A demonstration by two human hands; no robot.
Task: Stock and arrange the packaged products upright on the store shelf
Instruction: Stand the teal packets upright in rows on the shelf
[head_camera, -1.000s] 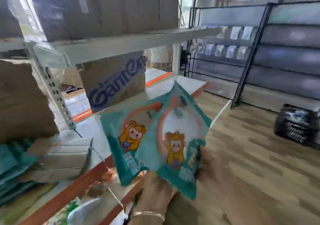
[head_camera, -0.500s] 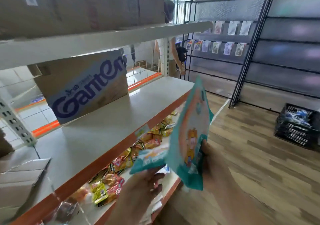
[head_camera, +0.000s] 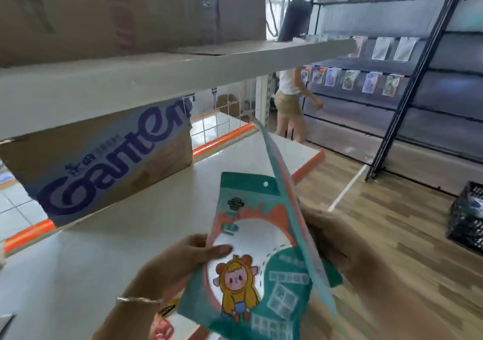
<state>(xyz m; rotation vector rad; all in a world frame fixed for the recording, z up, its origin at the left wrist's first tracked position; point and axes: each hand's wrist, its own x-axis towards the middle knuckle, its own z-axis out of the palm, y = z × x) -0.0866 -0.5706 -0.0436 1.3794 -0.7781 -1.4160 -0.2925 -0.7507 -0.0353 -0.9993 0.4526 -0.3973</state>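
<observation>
So the left hand (head_camera: 177, 258) is pinching a teal packet (head_camera: 248, 261) with a cartoon kid on the front, thumb pressed flat on its face, held just above the front of the beige shelf (head_camera: 104, 248). The right hand (head_camera: 337, 237) grips a second packet (head_camera: 285, 196) low down from behind, seen edge-on and leaning over the first one, though it's pretty blurry there. Neither is on the shelf yet, and a Ganten box (head_camera: 109, 167) sits further back on its left.
</observation>
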